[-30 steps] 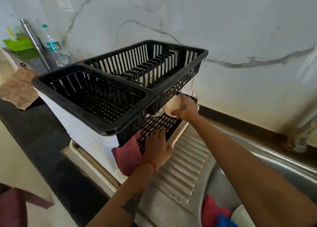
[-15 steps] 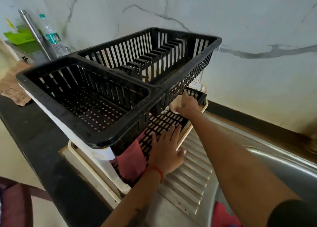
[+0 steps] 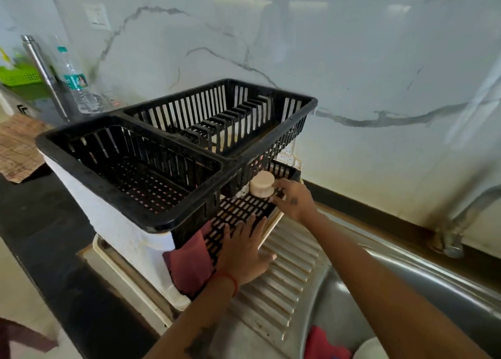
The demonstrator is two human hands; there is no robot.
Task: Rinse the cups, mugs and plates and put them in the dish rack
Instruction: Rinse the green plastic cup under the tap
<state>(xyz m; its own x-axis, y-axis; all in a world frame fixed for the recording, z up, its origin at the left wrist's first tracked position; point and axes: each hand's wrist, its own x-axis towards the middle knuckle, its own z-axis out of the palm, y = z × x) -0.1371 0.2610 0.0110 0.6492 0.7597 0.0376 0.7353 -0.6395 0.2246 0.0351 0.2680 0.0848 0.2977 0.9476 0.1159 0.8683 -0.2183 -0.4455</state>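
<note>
A black two-tier dish rack (image 3: 151, 223) stands on a cream tray beside the sink. A cream cup (image 3: 261, 185) sits upside down on the slatted lower tier (image 3: 238, 209), under the upper basket's right end. My right hand (image 3: 294, 200) reaches to the cup from the right, with fingertips and thumb pinching its side. My left hand (image 3: 244, 247) lies flat, fingers spread, on the front edge of the lower tier. Both compartments of the upper basket look bare.
A red cloth (image 3: 189, 263) hangs at the rack's front left. The ribbed steel drainboard (image 3: 282, 285) leads to the sink (image 3: 406, 282), which holds red cloth and a white dish (image 3: 371, 349). A water bottle (image 3: 74, 79), steel flask and green basket stand at far left.
My right hand has brought the cup down onto the lower tier, where it now stands upside down. My left hand stays pressed on the tier's front edge.
</note>
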